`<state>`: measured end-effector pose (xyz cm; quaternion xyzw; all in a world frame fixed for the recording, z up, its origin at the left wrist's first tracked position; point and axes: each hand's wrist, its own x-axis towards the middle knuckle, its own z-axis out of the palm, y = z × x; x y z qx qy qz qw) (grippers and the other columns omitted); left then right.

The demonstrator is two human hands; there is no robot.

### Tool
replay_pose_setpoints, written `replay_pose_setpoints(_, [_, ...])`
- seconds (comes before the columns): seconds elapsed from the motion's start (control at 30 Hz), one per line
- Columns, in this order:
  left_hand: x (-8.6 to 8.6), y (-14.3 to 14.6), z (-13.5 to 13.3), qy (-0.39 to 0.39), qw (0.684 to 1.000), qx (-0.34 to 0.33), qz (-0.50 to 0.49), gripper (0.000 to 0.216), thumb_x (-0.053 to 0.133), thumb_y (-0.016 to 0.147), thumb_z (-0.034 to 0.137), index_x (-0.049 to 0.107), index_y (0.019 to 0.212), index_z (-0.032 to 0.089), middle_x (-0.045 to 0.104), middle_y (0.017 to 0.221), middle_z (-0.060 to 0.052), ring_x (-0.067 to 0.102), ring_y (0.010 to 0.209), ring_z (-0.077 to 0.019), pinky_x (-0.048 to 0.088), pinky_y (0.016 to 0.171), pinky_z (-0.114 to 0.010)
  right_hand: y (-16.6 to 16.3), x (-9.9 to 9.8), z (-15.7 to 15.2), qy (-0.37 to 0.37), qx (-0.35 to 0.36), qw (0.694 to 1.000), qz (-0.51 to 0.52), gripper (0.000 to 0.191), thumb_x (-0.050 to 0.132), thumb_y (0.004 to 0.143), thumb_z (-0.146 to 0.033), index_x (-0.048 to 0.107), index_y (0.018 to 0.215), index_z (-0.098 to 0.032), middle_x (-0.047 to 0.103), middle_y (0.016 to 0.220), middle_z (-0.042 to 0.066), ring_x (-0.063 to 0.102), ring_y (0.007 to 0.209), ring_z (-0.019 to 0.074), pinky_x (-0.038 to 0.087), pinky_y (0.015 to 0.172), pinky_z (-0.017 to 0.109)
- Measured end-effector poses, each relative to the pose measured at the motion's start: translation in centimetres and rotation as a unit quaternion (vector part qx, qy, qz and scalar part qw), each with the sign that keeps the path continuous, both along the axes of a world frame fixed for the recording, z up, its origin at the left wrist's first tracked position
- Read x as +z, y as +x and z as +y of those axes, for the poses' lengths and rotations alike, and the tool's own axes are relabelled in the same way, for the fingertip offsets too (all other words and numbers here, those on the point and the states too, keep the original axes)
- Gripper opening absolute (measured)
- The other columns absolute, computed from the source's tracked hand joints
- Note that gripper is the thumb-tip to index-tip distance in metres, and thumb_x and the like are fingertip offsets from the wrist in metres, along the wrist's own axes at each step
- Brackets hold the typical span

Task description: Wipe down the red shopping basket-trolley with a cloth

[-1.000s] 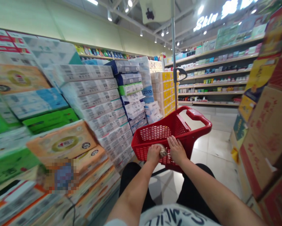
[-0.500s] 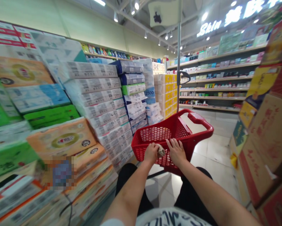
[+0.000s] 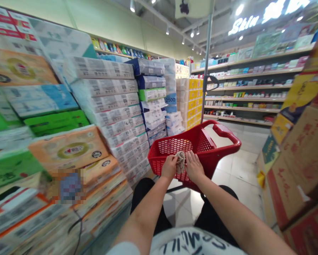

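A red plastic shopping cart [image 3: 159, 164] with perforated sides stands right in front of my knees, its handle [image 3: 225, 134] to the right. A crumpled greyish-beige cloth [image 3: 180, 162] hangs over the near rim of its basket. My left hand [image 3: 169, 166] grips the cloth at its left edge, fingers bent around it. On the other side, my right hand [image 3: 194, 166] lies against the rim with fingers stretched out, close beside the cloth. Whether its thumb presses the cloth is hard to make out.
Tall stacks of packaged tissue [image 3: 113, 106] line the left side, with orange tissue packs [image 3: 74, 148] nearest. Cardboard cartons [image 3: 302, 152] rise on the right. A metal pole [image 3: 207, 63] stands behind the cart, with shelves [image 3: 243, 88] of small goods beyond.
My right hand has moved left along the rim, closer to the left hand. The cloth has come up to the rim and shows more of itself between the hands.
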<state>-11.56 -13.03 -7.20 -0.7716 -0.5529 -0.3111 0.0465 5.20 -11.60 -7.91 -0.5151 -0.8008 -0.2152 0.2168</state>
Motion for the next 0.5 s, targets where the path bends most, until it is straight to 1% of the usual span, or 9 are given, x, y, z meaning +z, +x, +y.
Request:
replay_pose_setpoints(0.13, [0.4,-0.4,0.3,-0.045,0.998,-0.016,0.038,0.029,0.048,0.083,0.007,0.066,0.104,0.016,0.058,0.106,-0.008,0.051,0.099,-0.02,0.046,0.087,-0.031,-0.6,0.6,-0.2,-0.009,-0.006,1.0,0.021,0.057,0.037,0.095,-0.034,0.04,0.142,-0.002,0.043,0.146,0.017,0.031,0.14,0.0287,0.02,0.116,0.043])
replay_pose_setpoints(0.2, [0.6,-0.7,0.4,-0.039,0.999,-0.008,0.032,0.03,0.047,0.084,0.006,0.066,0.105,0.016,0.058,0.106,-0.007,0.051,0.099,-0.0197,0.046,0.089,-0.031,-0.7,0.7,-0.3,-0.007,-0.005,1.0,0.022,0.056,0.035,0.096,-0.036,0.041,0.141,-0.002,0.046,0.143,0.018,0.034,0.138,0.029,0.019,0.116,0.044])
replay_pose_setpoints(0.27, [0.8,-1.0,0.4,-0.022,1.0,0.008,0.017,0.034,0.044,0.085,0.006,0.065,0.11,0.017,0.056,0.108,-0.007,0.049,0.103,-0.0197,0.045,0.092,-0.031,-0.7,0.6,-0.3,-0.001,-0.005,1.0,0.021,0.057,0.035,0.096,-0.037,0.042,0.14,-0.002,0.048,0.142,0.019,0.034,0.137,0.0299,0.017,0.116,0.045])
replay_pose_setpoints(0.33, [0.5,-1.1,0.4,-0.026,0.999,0.013,0.015,0.035,0.044,0.086,0.006,0.064,0.111,0.018,0.056,0.109,-0.007,0.049,0.104,-0.0199,0.045,0.092,-0.032,-0.7,0.4,-0.4,0.003,-0.009,1.0,0.022,0.058,0.035,0.096,-0.039,0.041,0.141,-0.002,0.047,0.142,0.02,0.034,0.137,0.0308,0.016,0.116,0.046])
replay_pose_setpoints(0.43, [-0.4,-1.3,0.1,-0.06,0.998,0.0,0.027,0.028,0.051,0.081,0.006,0.068,0.101,0.018,0.057,0.103,-0.007,0.051,0.098,-0.0198,0.047,0.087,-0.031,-0.5,0.3,-0.5,0.003,-0.011,1.0,0.021,0.058,0.036,0.096,-0.037,0.04,0.141,-0.001,0.047,0.142,0.02,0.034,0.137,0.0308,0.017,0.116,0.046])
replay_pose_setpoints(0.5, [-0.8,-1.5,0.0,-0.062,0.998,-0.004,0.023,0.026,0.052,0.08,0.004,0.069,0.096,0.017,0.057,0.099,-0.006,0.052,0.095,-0.0192,0.047,0.086,-0.03,-0.4,0.3,-0.7,-0.002,-0.006,1.0,0.016,0.056,0.038,0.096,-0.035,0.041,0.141,-0.003,0.047,0.142,0.019,0.034,0.137,0.0299,0.017,0.116,0.045])
